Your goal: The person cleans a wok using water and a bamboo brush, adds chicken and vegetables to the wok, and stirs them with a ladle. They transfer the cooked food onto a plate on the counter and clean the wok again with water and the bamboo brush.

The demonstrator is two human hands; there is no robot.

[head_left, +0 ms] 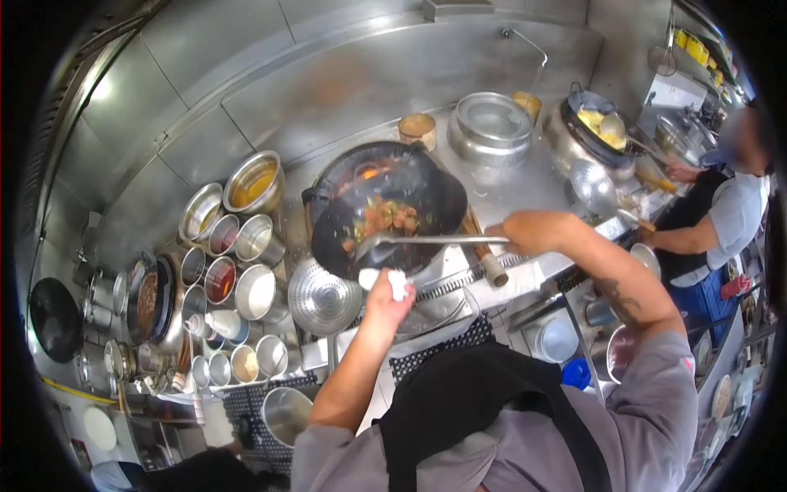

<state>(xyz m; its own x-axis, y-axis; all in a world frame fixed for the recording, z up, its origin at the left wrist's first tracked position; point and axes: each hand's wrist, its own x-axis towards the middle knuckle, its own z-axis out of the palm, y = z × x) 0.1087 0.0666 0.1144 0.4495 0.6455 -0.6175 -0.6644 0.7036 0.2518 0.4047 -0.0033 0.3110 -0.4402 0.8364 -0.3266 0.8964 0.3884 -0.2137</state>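
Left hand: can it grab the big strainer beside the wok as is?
Probably not without letting go first: the left hand looks closed on a white cloth at the near edge of the wok. The strainer itself lies close by, mostly uncovered.

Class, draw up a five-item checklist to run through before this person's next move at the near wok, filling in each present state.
1. Ladle held in the right hand: ok.
2. Cloth in the left hand: ok.
3. Left hand's hold on the wok secure: cannot tell; the contact is covered.
4. Food lying in the wok: ok.
5. Co-worker's hands away from this wok: ok.
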